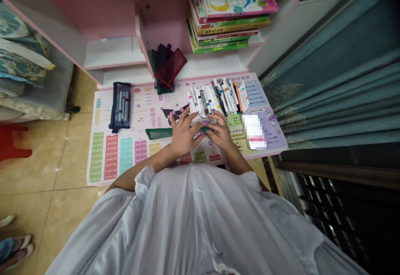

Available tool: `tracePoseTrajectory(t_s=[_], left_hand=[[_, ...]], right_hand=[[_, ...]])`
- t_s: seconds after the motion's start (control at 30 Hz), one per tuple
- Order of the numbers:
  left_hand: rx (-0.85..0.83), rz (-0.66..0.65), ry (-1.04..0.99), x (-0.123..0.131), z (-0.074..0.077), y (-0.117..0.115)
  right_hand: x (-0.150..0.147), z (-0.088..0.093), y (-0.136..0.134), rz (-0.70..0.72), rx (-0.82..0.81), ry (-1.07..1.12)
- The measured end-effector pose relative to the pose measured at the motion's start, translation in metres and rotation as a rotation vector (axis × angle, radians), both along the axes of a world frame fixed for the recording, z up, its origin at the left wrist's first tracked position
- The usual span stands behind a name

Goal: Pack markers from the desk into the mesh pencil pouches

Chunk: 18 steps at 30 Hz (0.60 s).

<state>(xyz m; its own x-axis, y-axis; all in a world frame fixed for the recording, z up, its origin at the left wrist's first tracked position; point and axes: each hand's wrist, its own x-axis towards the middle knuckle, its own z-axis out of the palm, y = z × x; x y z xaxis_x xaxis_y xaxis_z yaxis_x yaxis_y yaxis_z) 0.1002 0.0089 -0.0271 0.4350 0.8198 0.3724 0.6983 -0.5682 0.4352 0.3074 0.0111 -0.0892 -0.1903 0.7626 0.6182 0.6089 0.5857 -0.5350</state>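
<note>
The pink desk mat (pixel 156 104) carries all working items.

Status, judged from the layout:
- The heap of loose markers (pixel 215 96) lies along the mat's far right edge and is still large, so most of the stock is unpacked.
- A stack of dark and red mesh pouches (pixel 167 68) leans against the shelf divider, apparently empty.
- One navy mesh pouch (pixel 120 106) lies at the mat's left, apart from the hands, with markers inside.
- The green mesh pouch (pixel 159 133) lies flat across the mat's centre. No contents are visible in the exposed part.

Hand pose:
- The left hand (pixel 183 133) rests palm down on the green pouch's right end. Its fingers are extended and spread toward the heap, not clenched.
- The right hand (pixel 220 131) sits just beside it, with fingers curled and pinching the pouch's end.
</note>
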Motion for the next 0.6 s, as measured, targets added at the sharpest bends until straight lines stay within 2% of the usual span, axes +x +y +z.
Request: tracePoseTrajectory(t_s=[0.27, 0.6], left_hand=[[0.002, -0.001, -0.015, 0.0071, -0.0078, 0.005], [-0.007, 0.07, -0.066, 0.011, -0.001, -0.0017]], right_hand=[[-0.0036, 0.0013, -0.0035, -0.036, -0.025, 0.009], [-0.0046, 0.0027, -0.0061, -0.044, -0.018, 0.018]])
